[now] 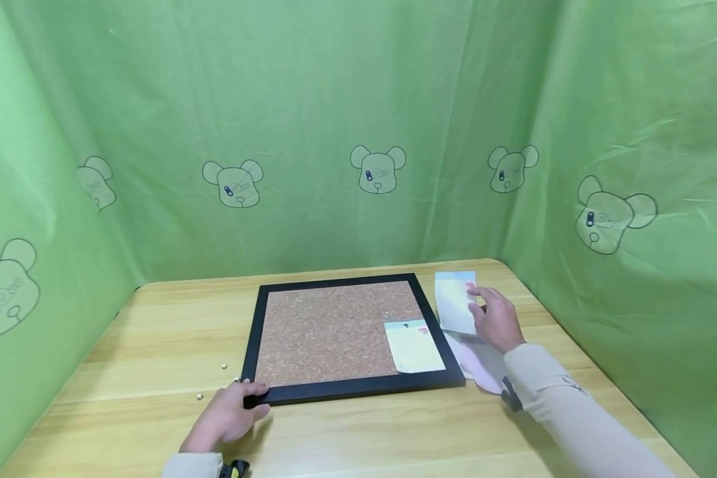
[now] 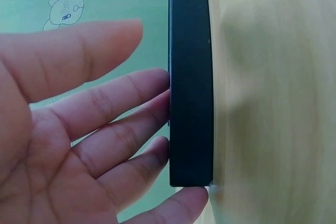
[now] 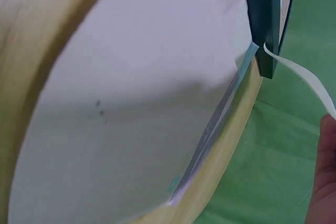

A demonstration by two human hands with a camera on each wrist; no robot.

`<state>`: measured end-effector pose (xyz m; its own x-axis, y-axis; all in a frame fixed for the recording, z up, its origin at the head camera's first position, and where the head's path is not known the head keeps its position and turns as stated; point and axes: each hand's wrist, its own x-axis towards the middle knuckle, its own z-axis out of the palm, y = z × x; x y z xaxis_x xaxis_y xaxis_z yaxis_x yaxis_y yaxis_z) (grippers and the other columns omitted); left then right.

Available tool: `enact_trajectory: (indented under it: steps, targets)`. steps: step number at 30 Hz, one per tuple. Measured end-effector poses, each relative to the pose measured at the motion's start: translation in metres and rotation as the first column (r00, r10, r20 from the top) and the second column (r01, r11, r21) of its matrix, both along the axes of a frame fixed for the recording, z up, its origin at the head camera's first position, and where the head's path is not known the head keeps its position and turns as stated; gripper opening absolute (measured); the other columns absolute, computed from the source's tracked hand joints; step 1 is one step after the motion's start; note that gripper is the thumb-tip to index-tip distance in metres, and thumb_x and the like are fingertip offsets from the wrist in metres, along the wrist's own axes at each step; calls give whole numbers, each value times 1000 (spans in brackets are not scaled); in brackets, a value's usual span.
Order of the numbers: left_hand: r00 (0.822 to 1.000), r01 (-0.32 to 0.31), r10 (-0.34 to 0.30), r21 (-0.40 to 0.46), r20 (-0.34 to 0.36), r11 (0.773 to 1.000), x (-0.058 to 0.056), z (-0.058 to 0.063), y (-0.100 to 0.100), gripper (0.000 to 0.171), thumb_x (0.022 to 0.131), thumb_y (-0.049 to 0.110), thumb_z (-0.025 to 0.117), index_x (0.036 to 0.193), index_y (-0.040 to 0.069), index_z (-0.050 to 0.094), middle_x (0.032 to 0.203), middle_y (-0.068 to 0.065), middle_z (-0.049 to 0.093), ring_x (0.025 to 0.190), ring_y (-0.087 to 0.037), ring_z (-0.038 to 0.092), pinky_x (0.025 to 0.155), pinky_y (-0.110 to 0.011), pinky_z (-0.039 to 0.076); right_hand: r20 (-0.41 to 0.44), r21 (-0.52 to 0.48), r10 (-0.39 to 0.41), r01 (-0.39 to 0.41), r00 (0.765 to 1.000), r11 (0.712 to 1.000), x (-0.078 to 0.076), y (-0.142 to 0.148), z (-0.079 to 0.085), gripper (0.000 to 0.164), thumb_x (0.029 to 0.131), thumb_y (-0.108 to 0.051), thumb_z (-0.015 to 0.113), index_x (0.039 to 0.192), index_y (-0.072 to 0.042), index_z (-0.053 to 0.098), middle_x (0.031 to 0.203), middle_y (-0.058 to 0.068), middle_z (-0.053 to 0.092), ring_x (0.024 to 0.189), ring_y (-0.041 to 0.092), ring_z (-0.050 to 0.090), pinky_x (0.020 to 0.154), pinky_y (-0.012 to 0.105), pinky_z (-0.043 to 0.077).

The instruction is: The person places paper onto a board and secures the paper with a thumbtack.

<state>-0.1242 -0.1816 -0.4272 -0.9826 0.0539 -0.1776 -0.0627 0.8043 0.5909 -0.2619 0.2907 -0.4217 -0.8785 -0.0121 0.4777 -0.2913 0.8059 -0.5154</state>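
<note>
A black-framed cork board lies flat on the wooden table. My left hand rests its nearly straight fingers on the board's near left corner, the thumb standing off from the frame in the left wrist view. On the cork's right side, a cream note sheet carries a pin near its top edge. Beyond the board's right side, my right hand pinches the right edge of a white note sheet with a blue top strip. Seen edge-on, that sheet curves upward in the right wrist view.
More loose paper sheets overlap on the table under my right forearm, close against the board's right side. Small shiny round pins lie left of the board. Green curtains with bear drawings enclose the table at the back and sides.
</note>
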Motion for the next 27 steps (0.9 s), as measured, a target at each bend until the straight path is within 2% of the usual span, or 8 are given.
enact_trajectory:
  steps: [6, 12, 20, 23, 27]
  targets:
    - [1000, -3, 3, 2, 5, 1000, 0, -1, 0, 33, 90, 20, 69, 121, 8, 68, 136, -25, 51, 128, -51, 39, 101, -67, 31, -13, -22, -6, 6, 1000, 1000, 0, -2, 1, 32, 92, 1, 59, 124, 4, 58, 123, 27, 56, 81, 36, 65, 68, 47, 56]
    - [1000, -4, 4, 7, 4, 1000, 0, -1, 0, 34, 90, 20, 69, 121, 8, 67, 137, -26, 49, 128, -52, 38, 101, -68, 31, -9, -47, -13, 13, 1000, 999, 0, -4, 3, 32, 93, 1, 59, 125, 5, 57, 127, 27, 55, 83, 37, 64, 74, 50, 55]
    - [1000, -1, 1, 8, 4, 1000, 0, -1, 0, 33, 90, 19, 69, 121, 8, 67, 138, -27, 48, 128, -52, 38, 101, -67, 31, 62, -45, 8, -5, 998, 999, 1, -7, -1, 34, 93, -2, 59, 126, 4, 56, 134, 25, 52, 85, 35, 63, 80, 50, 53]
    - [1000, 0, 0, 10, 7, 1000, 0, -1, 0, 34, 90, 19, 69, 121, 8, 67, 138, -26, 48, 128, -52, 38, 101, -67, 31, 60, -47, 25, -22, 998, 999, 0, -7, -5, 33, 92, -1, 60, 125, 6, 57, 131, 26, 54, 96, 39, 61, 89, 54, 49]
    - [1000, -3, 3, 11, 6, 1000, 0, 0, 0, 34, 90, 20, 69, 122, 8, 67, 138, -27, 48, 127, -52, 39, 101, -68, 31, 47, -39, 52, -50, 998, 998, -1, -11, -7, 33, 91, -2, 61, 122, 8, 58, 127, 27, 56, 116, 45, 52, 102, 58, 38]
